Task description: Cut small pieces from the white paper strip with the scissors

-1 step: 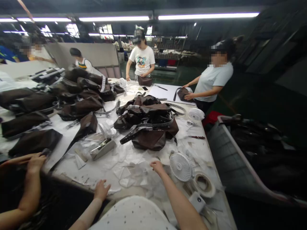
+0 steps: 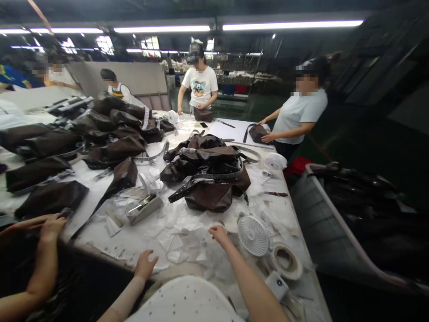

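My left hand (image 2: 146, 264) hovers at the near edge of the table, fingers apart and nothing visible in them. Over the scraps of white paper (image 2: 181, 241), my right hand (image 2: 219, 233) has its fingers bent together; whatever they may hold is too small to make out. A white fan (image 2: 254, 235) stands just right of that hand. Beyond both hands lies a heap of dark brown bags (image 2: 209, 194) with straps. A tape dispenser (image 2: 145, 208) rests to the left of the heap.
A tape roll (image 2: 286, 260) and a small white device (image 2: 276, 285) lie at the near right. A large bin (image 2: 335, 214) of dark pieces stands beside the table. More bags (image 2: 50, 194) cover the left side. Co-workers handle bags opposite, and another person's hands (image 2: 52, 226) are at left.
The whole view has shifted very slightly right and down. Both my hands stay in nearly the same places over the table.
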Demonstrator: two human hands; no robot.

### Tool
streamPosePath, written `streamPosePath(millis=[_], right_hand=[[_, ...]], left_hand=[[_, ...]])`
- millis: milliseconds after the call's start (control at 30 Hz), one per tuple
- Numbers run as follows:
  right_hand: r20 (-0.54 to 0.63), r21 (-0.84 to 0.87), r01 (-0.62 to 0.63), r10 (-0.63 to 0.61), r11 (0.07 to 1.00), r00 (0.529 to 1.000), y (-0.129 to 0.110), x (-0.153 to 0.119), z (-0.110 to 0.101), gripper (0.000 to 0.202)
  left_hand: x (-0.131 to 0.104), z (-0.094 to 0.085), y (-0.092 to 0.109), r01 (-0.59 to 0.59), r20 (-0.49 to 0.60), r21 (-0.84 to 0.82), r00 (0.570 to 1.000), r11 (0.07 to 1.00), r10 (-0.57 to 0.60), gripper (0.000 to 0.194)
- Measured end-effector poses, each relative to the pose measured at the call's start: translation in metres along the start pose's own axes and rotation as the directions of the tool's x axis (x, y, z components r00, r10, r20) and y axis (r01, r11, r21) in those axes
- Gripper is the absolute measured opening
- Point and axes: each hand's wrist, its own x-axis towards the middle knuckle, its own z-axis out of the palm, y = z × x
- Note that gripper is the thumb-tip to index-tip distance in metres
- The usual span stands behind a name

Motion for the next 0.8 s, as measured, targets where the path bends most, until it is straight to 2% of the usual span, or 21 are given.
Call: streamPosePath(millis=[100,167,233,333,400,467,533,633,700,733,800], right_hand=[[0.136,0.131,0.038,-0.056,0.991,0.989,-0.035,-0.005,0.016,0.023],[0.222,0.222,0.071,-0.121,0.972,0.967,-0.06,-0.014,0.027,0.038],[0.292,0.297,0.093,-0.182,0.951,0.939,-0.082,-0.027,0.035,0.045],[0.344,0.445,0.121,-0.294,0.887,0.892,-0.103,-0.053,0.039,0.043],[0.34,0.536,0.129,-0.353,0.834,0.872,-0.106,-0.069,0.035,0.038],[0.325,0.579,0.117,-0.36,0.807,0.874,-0.102,-0.081,0.028,0.035],[0.335,0.598,0.076,-0.335,0.798,0.881,-0.09,-0.088,0.022,0.032],[0.412,0.612,-0.029,-0.288,0.79,0.864,-0.063,-0.093,0.022,0.031],[0.459,0.614,-0.125,-0.224,0.78,0.859,-0.045,-0.094,0.029,0.033],[0.459,0.614,-0.17,-0.173,0.771,0.871,-0.037,-0.094,0.033,0.036],[0.462,0.59,-0.255,-0.061,0.766,0.885,-0.027,-0.095,0.041,0.047]], left_hand=[[0.01,0.016,0.026,-0.138,-0.045,-0.012,0.989,0.99,0.138,0.06],[0.016,0.029,0.055,-0.281,-0.034,-0.066,0.96,0.958,0.279,0.086],[0.02,0.04,0.09,-0.318,0.022,-0.201,0.944,0.927,0.329,0.096],[0.022,0.043,0.135,-0.213,0.144,-0.474,0.939,0.854,0.314,0.076],[0.019,0.037,0.15,-0.185,0.189,-0.558,0.921,0.809,0.34,0.061],[0.016,0.027,0.152,-0.189,0.172,-0.588,0.921,0.786,0.35,0.05],[0.011,0.019,0.145,-0.17,0.14,-0.618,0.937,0.768,0.32,0.039],[0.002,0.011,0.13,-0.135,0.126,-0.621,0.955,0.772,0.268,0.03],[-0.004,0.01,0.122,-0.155,0.1,-0.605,0.958,0.781,0.267,0.028],[-0.008,0.01,0.12,-0.184,0.074,-0.592,0.957,0.785,0.28,0.028],[-0.017,0.01,0.117,-0.264,0.051,-0.551,0.936,0.791,0.348,0.027]])
